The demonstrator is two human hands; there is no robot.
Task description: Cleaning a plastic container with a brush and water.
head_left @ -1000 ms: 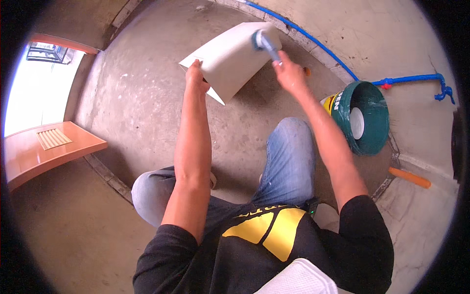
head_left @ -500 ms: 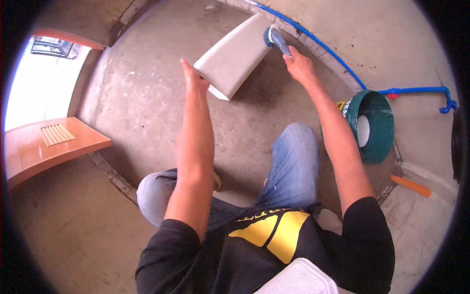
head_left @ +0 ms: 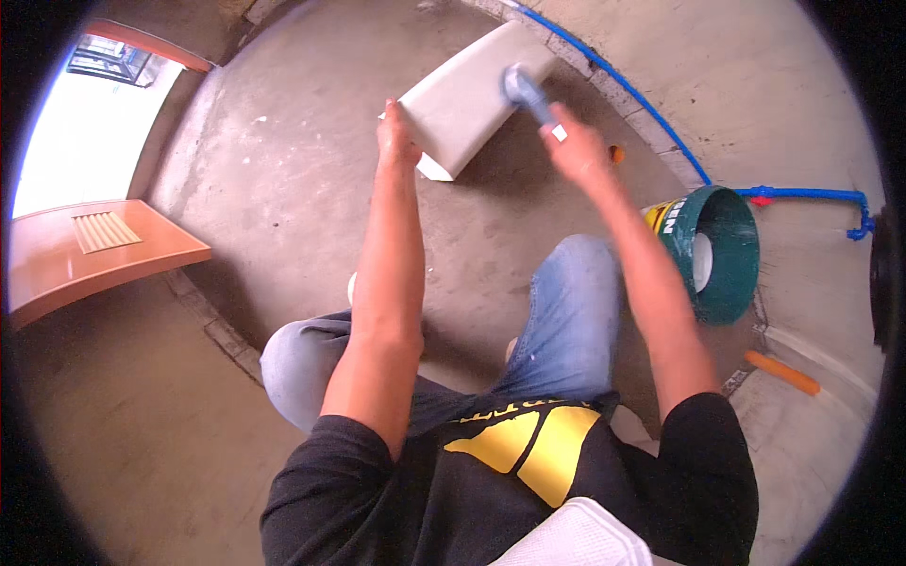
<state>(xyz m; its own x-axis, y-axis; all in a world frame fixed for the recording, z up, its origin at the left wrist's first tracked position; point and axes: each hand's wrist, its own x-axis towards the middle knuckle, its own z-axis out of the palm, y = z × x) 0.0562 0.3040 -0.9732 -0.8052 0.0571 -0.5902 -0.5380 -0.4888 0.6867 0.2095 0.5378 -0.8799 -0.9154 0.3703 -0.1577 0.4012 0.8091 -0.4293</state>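
A white, tapered, smooth piece [head_left: 467,94], which looks like ceramic, is tilted over the concrete floor in front of me. My left hand [head_left: 399,140] grips its near left end; some of the fingers are hidden behind it. In my right hand [head_left: 574,146] is a scrub brush [head_left: 528,92] with a grey-blue handle. The brush head lies against the upper face of the white piece, toward its far right end, and is smeared by motion. Its bristles are hardly visible.
To the right, a green bucket [head_left: 731,274] leans with its mouth toward me, a white round thing inside. A blue pipe [head_left: 623,80] follows the wall's foot. An orange pipe stub [head_left: 783,372] lies at the right. At left stands an orange-brown door [head_left: 142,250] with a vent.
My right hand has drawn the scrub brush from the far right edge inward over the face of the white piece. That piece and my left hand sit slightly further right in view.
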